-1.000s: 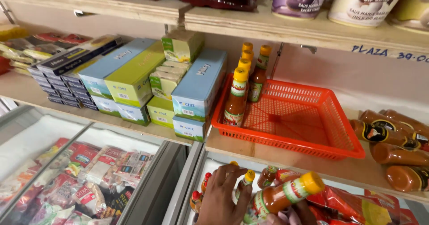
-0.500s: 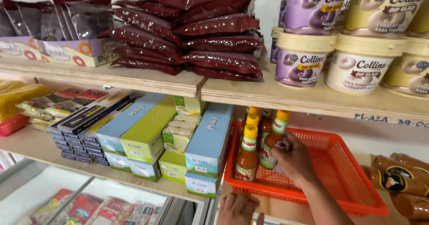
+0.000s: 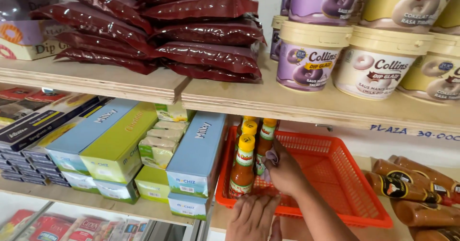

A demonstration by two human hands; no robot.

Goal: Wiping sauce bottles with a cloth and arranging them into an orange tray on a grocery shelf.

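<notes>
A red plastic basket (image 3: 345,174) stands on the lower wooden shelf. Three hot sauce bottles with yellow and orange caps are upright in its left end. My right hand (image 3: 286,174) reaches in from the lower right and is closed around the lower part of the rightmost sauce bottle (image 3: 266,134), which stands against the other two. The front sauce bottle (image 3: 243,169) is just left of my fingers. My left hand (image 3: 253,215) lies flat against the basket's front rim, fingers pointing up and holding nothing.
Blue and green boxes (image 3: 199,154) are stacked left of the basket. Brown squeeze bottles (image 3: 407,183) lie to its right. The upper shelf carries dark red pouches (image 3: 201,54) and glaze tubs (image 3: 306,54). A glass-lidded freezer (image 3: 72,226) sits below left.
The view has tilted up from the freezer to the shelves. My right hand brought a sauce bottle up into the basket and now holds it beside the others. My left hand rose to the basket's front.
</notes>
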